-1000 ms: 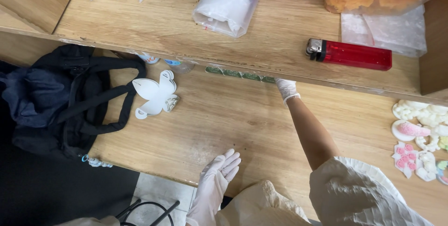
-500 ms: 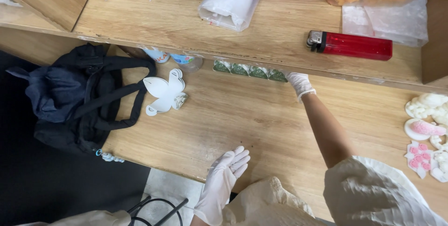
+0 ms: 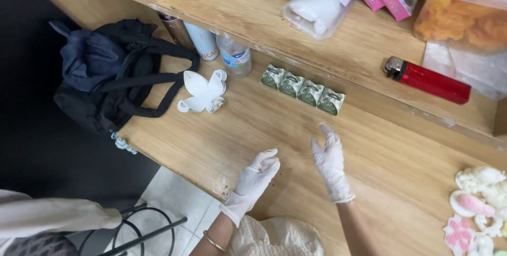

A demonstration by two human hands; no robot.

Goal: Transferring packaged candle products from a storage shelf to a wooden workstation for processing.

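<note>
The right hand [image 3: 331,165], in a white glove, hovered just over the wooden worktop [image 3: 296,145], fingers loosely spread and pointing toward twelve o'clock, holding nothing. At its twelve o'clock, near but not touching, lay a row of four small green-and-white packets [image 3: 302,89], pressed side by side against the foot of the shelf. The left hand [image 3: 253,182], also white-gloved, rested at the right hand's eight o'clock near the worktop's front edge, fingers gently curled, empty; a thin bangle [image 3: 213,242] circled its wrist.

At the left hand's eleven o'clock sat a stack of white petal-shaped paper cutouts [image 3: 203,91]. Beyond them, at ten o'clock, a dark bag [image 3: 108,73] with long straps slumped over the worktop's end. Bottles [image 3: 234,55] stood under the shelf at twelve o'clock. On the shelf [image 3: 253,18] above, a red lighter [image 3: 429,80] lay at the right hand's two o'clock. Pink and white moulded shapes [image 3: 478,208] clustered at its four o'clock.
</note>
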